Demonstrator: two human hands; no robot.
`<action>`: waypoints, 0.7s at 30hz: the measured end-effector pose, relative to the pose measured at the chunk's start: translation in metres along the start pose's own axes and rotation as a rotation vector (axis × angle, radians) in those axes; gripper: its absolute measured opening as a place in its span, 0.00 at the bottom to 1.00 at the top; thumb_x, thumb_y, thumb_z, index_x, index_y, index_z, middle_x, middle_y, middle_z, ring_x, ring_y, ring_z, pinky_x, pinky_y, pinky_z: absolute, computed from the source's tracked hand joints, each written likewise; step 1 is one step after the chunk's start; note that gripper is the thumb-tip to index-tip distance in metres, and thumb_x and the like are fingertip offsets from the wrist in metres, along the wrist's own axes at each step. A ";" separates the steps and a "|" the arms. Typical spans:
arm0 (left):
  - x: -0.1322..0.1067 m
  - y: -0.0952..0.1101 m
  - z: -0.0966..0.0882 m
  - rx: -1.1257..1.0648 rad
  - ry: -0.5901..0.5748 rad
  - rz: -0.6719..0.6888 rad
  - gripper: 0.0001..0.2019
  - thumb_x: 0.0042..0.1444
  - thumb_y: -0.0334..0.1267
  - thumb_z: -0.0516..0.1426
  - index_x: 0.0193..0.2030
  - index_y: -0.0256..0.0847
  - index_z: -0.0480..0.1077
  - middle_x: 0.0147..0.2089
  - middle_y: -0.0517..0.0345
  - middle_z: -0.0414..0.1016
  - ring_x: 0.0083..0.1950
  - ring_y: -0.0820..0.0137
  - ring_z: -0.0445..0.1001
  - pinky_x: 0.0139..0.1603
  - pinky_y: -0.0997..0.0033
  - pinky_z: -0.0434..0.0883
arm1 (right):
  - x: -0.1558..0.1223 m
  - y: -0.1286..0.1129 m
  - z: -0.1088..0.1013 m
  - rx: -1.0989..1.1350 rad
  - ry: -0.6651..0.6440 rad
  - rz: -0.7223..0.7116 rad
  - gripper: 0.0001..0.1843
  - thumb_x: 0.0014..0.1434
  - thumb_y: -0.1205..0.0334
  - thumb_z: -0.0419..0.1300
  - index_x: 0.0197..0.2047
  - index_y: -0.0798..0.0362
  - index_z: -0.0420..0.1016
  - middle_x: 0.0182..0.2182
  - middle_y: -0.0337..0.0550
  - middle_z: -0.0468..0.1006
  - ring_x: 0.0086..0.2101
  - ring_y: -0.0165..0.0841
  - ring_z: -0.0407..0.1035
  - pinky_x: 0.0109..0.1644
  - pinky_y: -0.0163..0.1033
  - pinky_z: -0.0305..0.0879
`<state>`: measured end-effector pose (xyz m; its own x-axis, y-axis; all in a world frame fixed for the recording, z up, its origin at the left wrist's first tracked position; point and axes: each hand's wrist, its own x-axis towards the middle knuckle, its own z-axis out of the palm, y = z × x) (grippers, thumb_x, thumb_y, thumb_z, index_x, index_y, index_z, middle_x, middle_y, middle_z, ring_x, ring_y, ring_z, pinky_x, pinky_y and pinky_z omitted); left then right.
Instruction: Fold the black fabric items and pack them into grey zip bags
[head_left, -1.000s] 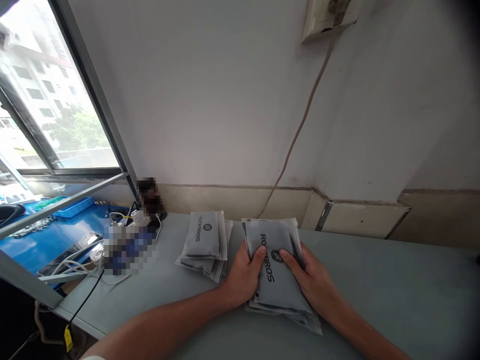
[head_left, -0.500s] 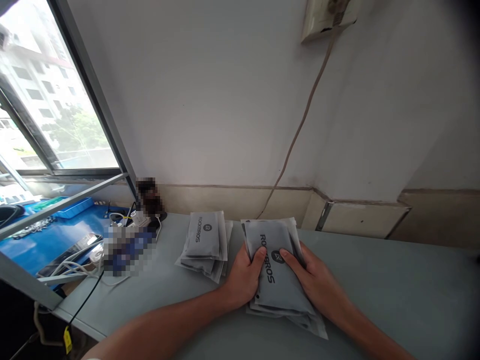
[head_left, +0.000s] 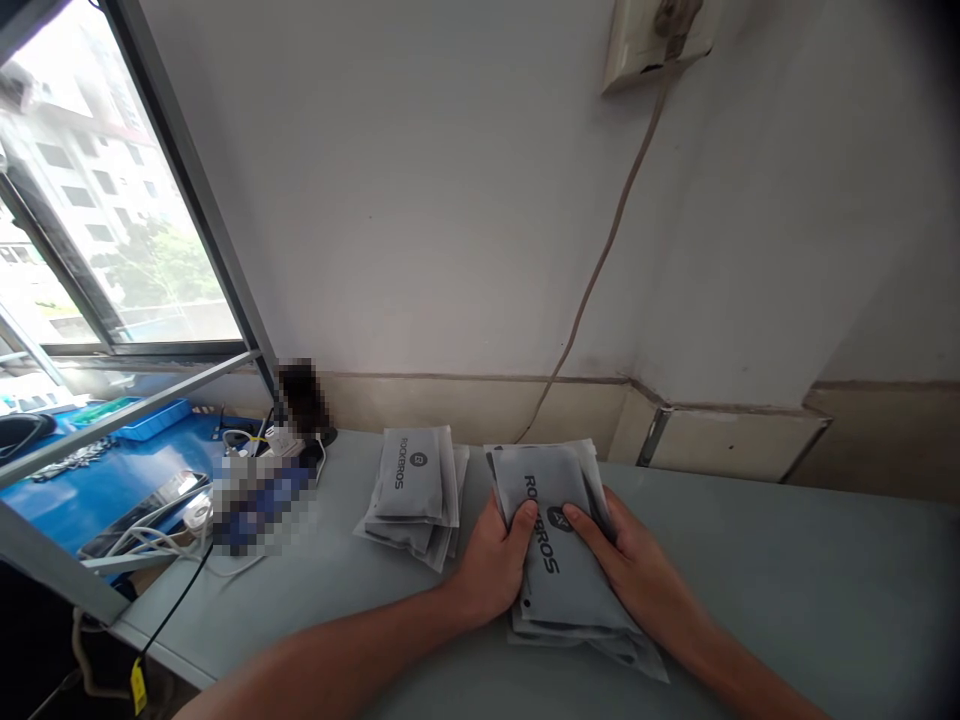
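Between my two hands is a stack of grey frosted plastic pouches (head_left: 577,590) printed "ROCKBROS" with a round logo. My left hand (head_left: 499,560) grips its left edge, thumb on the top pouch and fingers hidden behind. On the right edge, my right hand (head_left: 630,550) presses its thumb near the logo, with the other fingers mostly out of sight around the side. A second, smaller pile of similar pouches (head_left: 412,490) lies on the grey-green table (head_left: 330,570), left of my left hand and apart from it. Its pouches overlap unevenly.
Left of the piles lie white cables (head_left: 161,540) and a pixelated blurred patch. Beyond a metal frame bar (head_left: 150,410) stands a blue work surface (head_left: 60,500) with a blue tray (head_left: 154,420). A cord (head_left: 600,260) runs down the wall from a socket (head_left: 645,50).
The whole view has shifted slightly. Both hands keep their grip on the stack, whose lower pouches sit a little more to the right.
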<state>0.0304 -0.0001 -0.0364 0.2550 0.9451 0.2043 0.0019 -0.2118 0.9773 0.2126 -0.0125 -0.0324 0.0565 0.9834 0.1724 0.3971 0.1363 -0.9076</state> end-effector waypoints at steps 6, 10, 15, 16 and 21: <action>0.001 0.003 -0.001 -0.014 -0.004 0.013 0.24 0.68 0.58 0.53 0.59 0.41 0.71 0.57 0.49 0.78 0.59 0.55 0.74 0.64 0.56 0.69 | 0.001 0.006 0.001 -0.046 0.002 -0.003 0.27 0.66 0.35 0.53 0.55 0.45 0.73 0.50 0.46 0.83 0.49 0.48 0.77 0.50 0.48 0.76; 0.001 0.002 -0.001 -0.005 -0.008 0.009 0.25 0.68 0.58 0.53 0.60 0.42 0.70 0.57 0.50 0.78 0.60 0.56 0.74 0.63 0.57 0.69 | 0.002 0.008 0.001 -0.017 -0.003 0.000 0.27 0.66 0.35 0.54 0.56 0.44 0.72 0.51 0.46 0.83 0.50 0.49 0.77 0.51 0.49 0.76; 0.001 0.002 -0.001 0.012 -0.007 -0.007 0.25 0.68 0.59 0.53 0.59 0.41 0.71 0.56 0.50 0.78 0.59 0.56 0.75 0.62 0.58 0.70 | 0.001 0.003 0.001 -0.017 0.000 0.001 0.25 0.66 0.35 0.54 0.55 0.44 0.73 0.50 0.45 0.83 0.48 0.48 0.78 0.48 0.47 0.76; 0.001 0.002 0.000 0.017 -0.007 -0.007 0.25 0.68 0.59 0.53 0.58 0.41 0.72 0.56 0.50 0.78 0.58 0.56 0.75 0.62 0.58 0.70 | 0.001 0.002 0.001 -0.029 -0.003 0.007 0.25 0.66 0.35 0.53 0.54 0.44 0.73 0.49 0.45 0.83 0.48 0.48 0.78 0.48 0.47 0.76; 0.000 -0.001 -0.001 0.031 -0.004 -0.014 0.24 0.69 0.58 0.53 0.57 0.41 0.73 0.56 0.50 0.79 0.59 0.55 0.75 0.62 0.57 0.69 | -0.001 -0.001 -0.001 -0.069 -0.019 0.027 0.25 0.66 0.35 0.51 0.52 0.44 0.72 0.46 0.43 0.83 0.46 0.47 0.78 0.46 0.45 0.75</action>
<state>0.0298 0.0006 -0.0368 0.2588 0.9470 0.1901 0.0354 -0.2060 0.9779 0.2128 -0.0141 -0.0318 0.0513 0.9888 0.1402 0.4579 0.1014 -0.8832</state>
